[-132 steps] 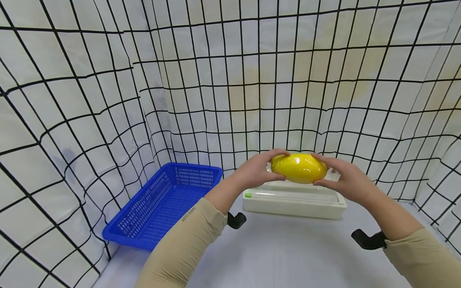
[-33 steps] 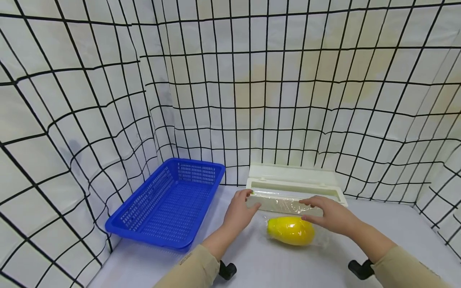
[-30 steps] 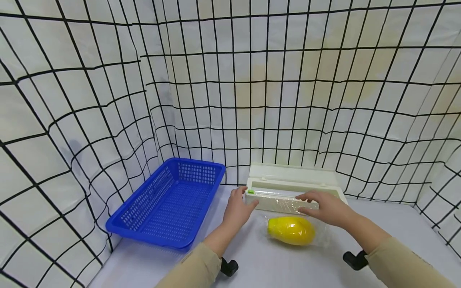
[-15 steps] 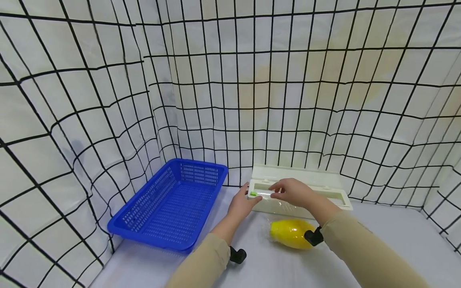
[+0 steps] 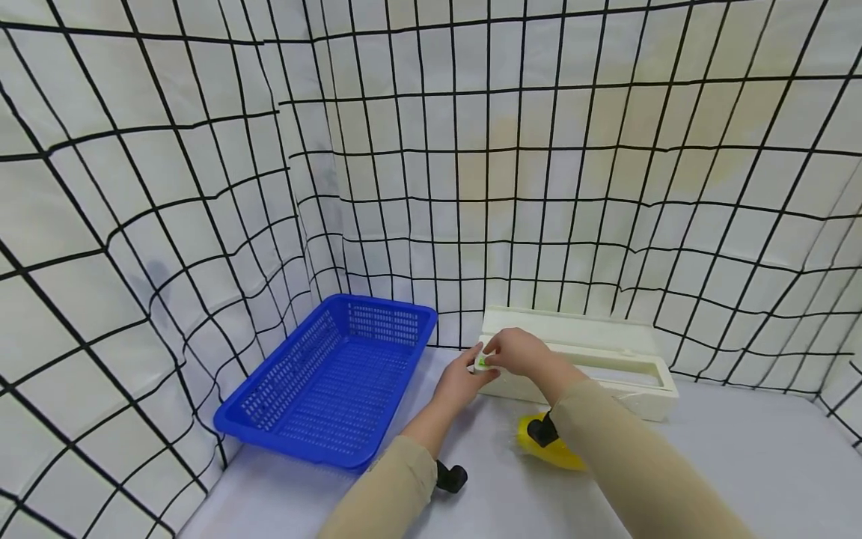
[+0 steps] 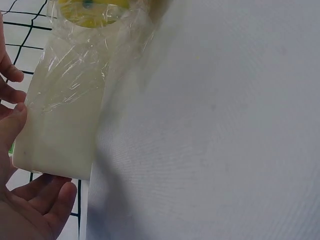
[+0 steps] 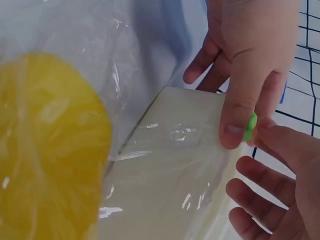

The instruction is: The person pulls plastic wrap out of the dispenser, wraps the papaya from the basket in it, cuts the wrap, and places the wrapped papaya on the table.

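Observation:
A cream cling film dispenser sits on the table with its lid raised at the back. My left hand grips its left end, thumb on the front face and fingers around the end wall, as the left wrist view shows. My right hand pinches the green slide cutter at that same end, its other fingers loosely bent. Clear film lies over the dispenser's front. Before it lies a shiny yellow oval fruit in clear film, partly hidden by my right forearm and the black wrist mount.
A blue perforated basket stands on the left with nothing in it. Black wire mesh over white sheeting walls the back and sides. White cloth covers the table. Black camera mounts stick out under both wrists.
The fruit was lifted in both hands, then lay on the table before the dispenser, whose inside came into view. My left hand took its left end; my right hand moved left to the cutter there.

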Available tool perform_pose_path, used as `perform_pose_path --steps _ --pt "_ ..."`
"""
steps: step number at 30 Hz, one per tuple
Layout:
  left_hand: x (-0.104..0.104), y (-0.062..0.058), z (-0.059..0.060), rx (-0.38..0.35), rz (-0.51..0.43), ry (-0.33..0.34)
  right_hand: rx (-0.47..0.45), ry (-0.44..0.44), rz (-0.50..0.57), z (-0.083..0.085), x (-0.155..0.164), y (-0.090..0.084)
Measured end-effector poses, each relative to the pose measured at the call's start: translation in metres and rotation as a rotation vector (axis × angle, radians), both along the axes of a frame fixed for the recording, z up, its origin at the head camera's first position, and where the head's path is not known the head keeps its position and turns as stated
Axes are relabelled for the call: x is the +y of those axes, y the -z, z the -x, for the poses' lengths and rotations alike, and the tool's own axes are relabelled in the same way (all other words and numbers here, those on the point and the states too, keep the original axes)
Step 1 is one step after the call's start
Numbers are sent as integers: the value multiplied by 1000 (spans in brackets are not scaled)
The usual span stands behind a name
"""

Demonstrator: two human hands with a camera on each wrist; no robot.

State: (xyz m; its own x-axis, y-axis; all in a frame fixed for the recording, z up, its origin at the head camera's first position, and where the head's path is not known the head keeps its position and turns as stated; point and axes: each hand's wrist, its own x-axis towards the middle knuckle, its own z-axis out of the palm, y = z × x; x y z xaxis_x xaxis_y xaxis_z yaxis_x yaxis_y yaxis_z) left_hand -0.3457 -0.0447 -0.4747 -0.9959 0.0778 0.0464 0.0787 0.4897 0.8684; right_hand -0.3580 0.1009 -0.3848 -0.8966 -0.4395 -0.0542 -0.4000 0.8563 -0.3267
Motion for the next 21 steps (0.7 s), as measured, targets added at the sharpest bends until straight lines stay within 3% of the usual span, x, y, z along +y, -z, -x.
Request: perform_pose_path --steps 9,21 --pt "3 -1 -2 -14 12 7 -32 55 -20 2 -3 7" --pt "-4 0 6 34 90 12 19 28 -76 4 -1 5"
